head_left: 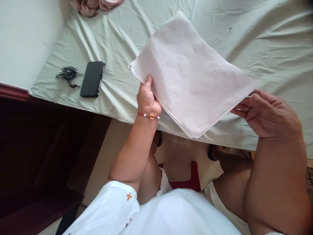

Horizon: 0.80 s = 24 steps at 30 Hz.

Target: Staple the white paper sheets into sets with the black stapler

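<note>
A folded white cloth (190, 75), roughly square and turned corner-down, is held up over the near edge of a covered surface. My left hand (148, 96) grips its left edge, thumb on top and the other fingers hidden beneath. At the right corner, my right hand (269, 112) pinches the cloth between thumb and fingers. The layered edges show along the lower sides, and the lowest corner hangs past the surface's edge. A red bracelet (152, 116) with a gold ring is on my left wrist.
A pale green sheet (117, 49) with wrinkles covers the surface. On it lie a black phone-like case (91, 79), a bundle of dark cable (68, 74) and pinkish fabric (90, 7). A red stool (193, 176) is beneath me; dark wooden furniture (36, 156) stands at left.
</note>
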### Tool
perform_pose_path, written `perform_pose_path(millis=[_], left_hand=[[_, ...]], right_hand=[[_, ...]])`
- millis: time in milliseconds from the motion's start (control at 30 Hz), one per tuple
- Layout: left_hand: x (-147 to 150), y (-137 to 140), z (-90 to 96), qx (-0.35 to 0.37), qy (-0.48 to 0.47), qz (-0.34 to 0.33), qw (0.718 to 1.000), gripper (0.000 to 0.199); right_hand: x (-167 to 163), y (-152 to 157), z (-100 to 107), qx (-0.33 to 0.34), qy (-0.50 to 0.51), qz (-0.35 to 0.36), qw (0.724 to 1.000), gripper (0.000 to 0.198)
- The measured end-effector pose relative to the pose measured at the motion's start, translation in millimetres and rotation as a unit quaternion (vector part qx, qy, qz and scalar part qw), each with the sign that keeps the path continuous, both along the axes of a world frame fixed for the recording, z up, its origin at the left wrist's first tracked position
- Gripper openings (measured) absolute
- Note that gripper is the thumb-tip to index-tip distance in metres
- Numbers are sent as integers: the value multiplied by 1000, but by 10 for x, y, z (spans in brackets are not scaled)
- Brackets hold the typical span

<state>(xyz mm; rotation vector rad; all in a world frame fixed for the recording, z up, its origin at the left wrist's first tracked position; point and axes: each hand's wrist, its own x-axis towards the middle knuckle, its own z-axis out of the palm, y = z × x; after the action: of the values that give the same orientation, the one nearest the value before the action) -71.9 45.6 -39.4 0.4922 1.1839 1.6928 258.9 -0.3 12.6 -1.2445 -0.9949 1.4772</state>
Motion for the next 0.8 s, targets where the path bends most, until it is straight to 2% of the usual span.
perform_pose_path(millis=[67,200,300,400,500,633,800], left_hand=[[-1,20,-20,-13,-20,17,1000,27],[60,7,0,-7,7,7,1000,29],[101,-35,46,13,47,-38,998,25],[116,-97,144,18,69,-61,996,23],[102,-165,270,26,103,-67,992,28],[65,-254,379,75,157,-83,981,35],[-37,-365,372,100,201,-117,967,44]], right_hand=[[-140,-13,-6,11,39,-5,999,44],[-412,-76,-50,4,44,55,998,38],[-479,-86,-107,22,39,4,999,34],[-397,-38,-145,95,25,-98,990,34],[-246,22,-147,179,-3,-165,970,35],[-91,33,-109,253,-39,-183,949,33],[-31,-60,-60,298,-60,-175,937,28]])
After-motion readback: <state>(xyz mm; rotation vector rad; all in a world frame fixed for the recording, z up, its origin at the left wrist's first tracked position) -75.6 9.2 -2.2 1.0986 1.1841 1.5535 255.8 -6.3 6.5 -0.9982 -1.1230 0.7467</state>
